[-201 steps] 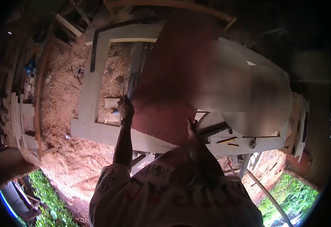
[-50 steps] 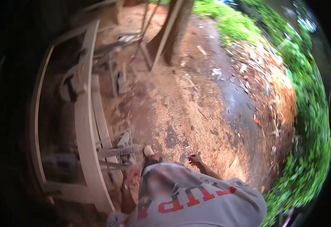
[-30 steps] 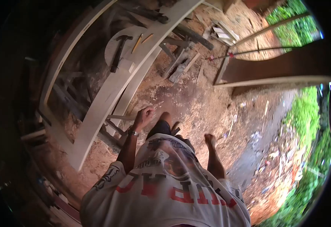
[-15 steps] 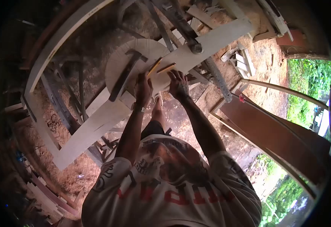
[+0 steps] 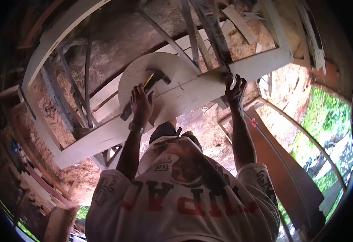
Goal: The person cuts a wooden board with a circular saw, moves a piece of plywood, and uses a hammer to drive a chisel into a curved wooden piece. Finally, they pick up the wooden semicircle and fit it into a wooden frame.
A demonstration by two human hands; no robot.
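Observation:
My left hand (image 5: 142, 105) is over the lower part of a hammer (image 5: 154, 80) lying on a round wooden disc (image 5: 140, 66). A yellow pencil (image 5: 148, 80) sticks out past my left fingertips and seems held there. Beneath the disc's near part runs a long pale board (image 5: 200, 86), set diagonally and bearing a short dark mark. My right hand (image 5: 235, 90) is at the right part of that board, fingers apart, close to a dark timber end (image 5: 226, 74). Nothing shows plainly in the right hand.
A curved pale wooden piece (image 5: 49, 52) arches at the left. Dark timber legs (image 5: 59, 101) stand under the work. A reddish-brown panel (image 5: 281, 157) leans at the right, near green plants (image 5: 325, 113). Stacked wood strips (image 5: 37, 187) lie at the lower left.
My left hand has moved left and down toward the hammer. My right hand has moved right along the board, away from the disc; the small stick near it no longer shows. The view has shifted.

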